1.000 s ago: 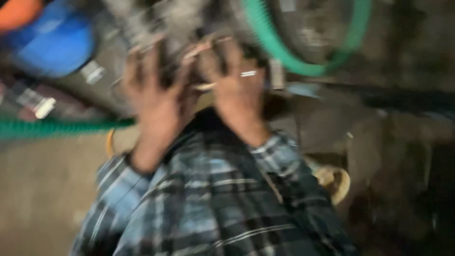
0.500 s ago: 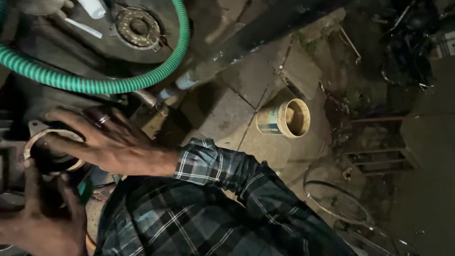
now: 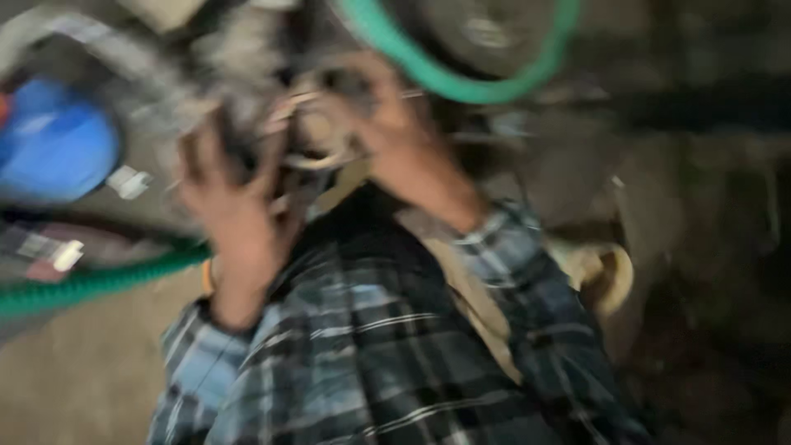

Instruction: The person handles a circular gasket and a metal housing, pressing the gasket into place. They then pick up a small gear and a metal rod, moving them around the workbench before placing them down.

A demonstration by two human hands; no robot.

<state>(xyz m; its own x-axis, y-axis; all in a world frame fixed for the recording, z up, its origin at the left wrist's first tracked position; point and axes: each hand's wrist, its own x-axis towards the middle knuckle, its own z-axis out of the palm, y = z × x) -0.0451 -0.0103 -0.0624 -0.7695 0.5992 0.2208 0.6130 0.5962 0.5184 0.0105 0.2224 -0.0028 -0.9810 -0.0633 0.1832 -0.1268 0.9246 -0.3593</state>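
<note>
Picture's smeared with motion blur here, so I'm reading shapes more than detail. Both hands are up on a grimy grey machine part (image 3: 272, 58) at the top of my view. The left hand (image 3: 235, 206) is pressed against its lower left side, fingers spread and curled over the dirty metal; it looks like a grasp, but the blur hides how firm it is. The right hand (image 3: 404, 144) reaches in from the other side, fingers bent around a pale ring-shaped piece (image 3: 317, 140) that sits between the two hands, right against the machine part. Whether that hand is really clamped on the ring or only touching it, I cannot tell. Both plaid sleeves (image 3: 362, 346) fill the lower middle of my view. A green ribbed hose (image 3: 461, 78) loops over the top, just above the right hand, and another stretch of it runs low on the left, near the left wrist. A blue round container (image 3: 53, 140) sits far left, well apart from the hands. A tan cup-like container (image 3: 606, 276) lies beside the right forearm.
</note>
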